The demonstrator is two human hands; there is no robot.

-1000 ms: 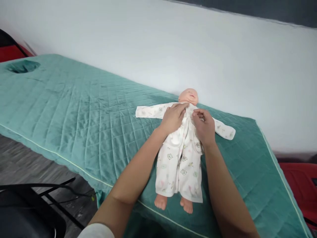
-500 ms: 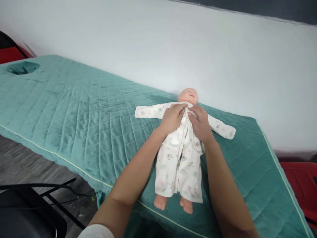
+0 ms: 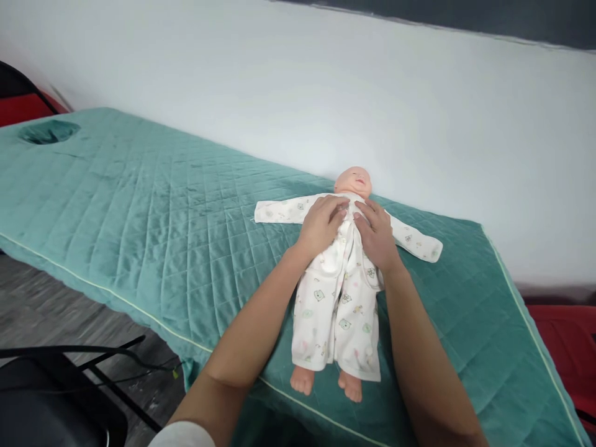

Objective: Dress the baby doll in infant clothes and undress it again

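A baby doll (image 3: 354, 180) lies on its back on a teal quilted table (image 3: 153, 217), head toward the wall, bare feet near the front edge. It wears a white printed romper (image 3: 338, 316) with both sleeves spread sideways. My left hand (image 3: 321, 222) rests on the doll's chest, left of the front opening, fingers curled onto the fabric. My right hand (image 3: 376, 234) lies on the right side of the chest, fingers pressed on the cloth by the collar. The two hands nearly touch at the neckline.
A white wall (image 3: 326, 93) runs just behind the table. A face hole (image 3: 49, 131) sits at the table's far left end. Black chair parts and cables (image 3: 60, 397) stand on the floor at lower left. Something red (image 3: 565, 347) is at the right edge.
My right hand has moved up and left from the doll's side to the collar, and its pinch has flattened onto the cloth. The left hand has barely shifted.
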